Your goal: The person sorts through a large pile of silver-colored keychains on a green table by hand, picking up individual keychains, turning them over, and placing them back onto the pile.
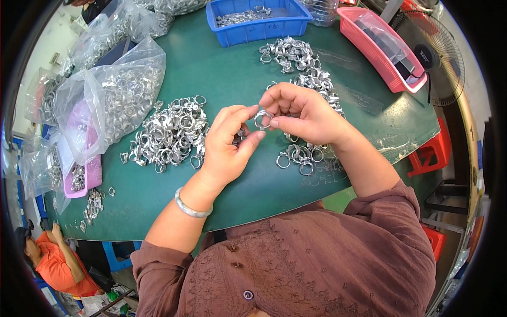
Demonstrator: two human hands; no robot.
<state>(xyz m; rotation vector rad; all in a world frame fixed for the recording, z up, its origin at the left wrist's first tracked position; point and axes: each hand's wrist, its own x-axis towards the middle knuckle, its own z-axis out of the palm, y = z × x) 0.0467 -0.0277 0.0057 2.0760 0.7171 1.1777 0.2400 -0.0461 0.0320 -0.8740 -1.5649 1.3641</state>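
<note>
A silver metal ring (258, 126) is held between my two hands over the middle of the green table. My right hand (306, 113) pinches it from the right, the thumb on its edge and the other fingers curled. From the left, the fingertips of my left hand (224, 142) reach its side, the fingers bent. More metal shows in the left palm, partly hidden by the fingers. Left of my hands lies a pile of similar metal rings (171, 134). Another heap of metal rings (301, 154) runs along and behind my right hand, partly covered by it.
Clear plastic bags of rings (127, 90) crowd the table's left, beside a purple basket (94, 171). A blue tray (259, 33) stands at the back, a pink basket (388, 74) and a fan (449, 58) at the right. A person in orange (58, 267) is at lower left.
</note>
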